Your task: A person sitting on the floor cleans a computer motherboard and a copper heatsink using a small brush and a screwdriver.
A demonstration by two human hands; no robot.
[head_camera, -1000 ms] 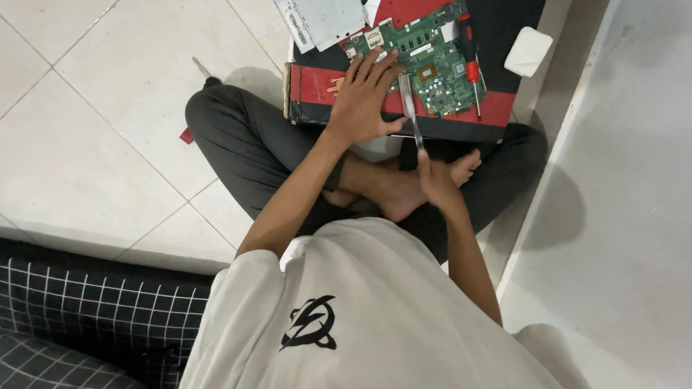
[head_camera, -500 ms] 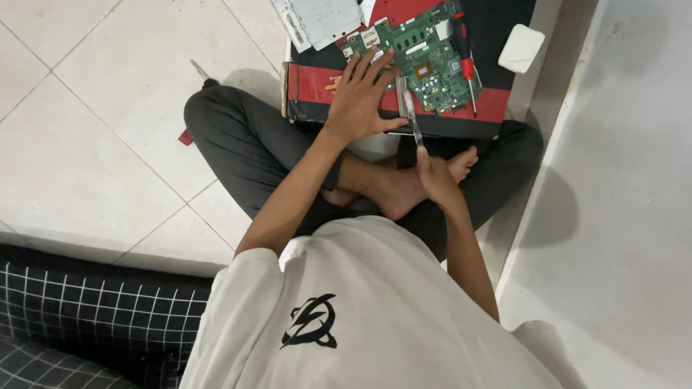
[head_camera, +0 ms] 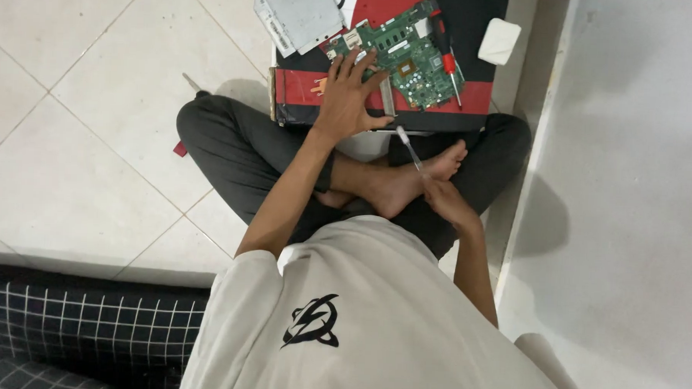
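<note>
Left hand: spread open, pressing green circuit board edge; right hand: gripping thin screwdriver below board; keep board pinned, tip steady

1. A flat red-and-black cardboard box lies at the top centre of the frame, its long side edge facing the viewer.
2. A small white rounded-square packet rests near the box's upper right corner.
3. No signs or screens show.

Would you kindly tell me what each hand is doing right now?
Left hand: open, fingers spread, resting on the green circuit board.
Right hand: closed on a thin screwdriver.
</note>
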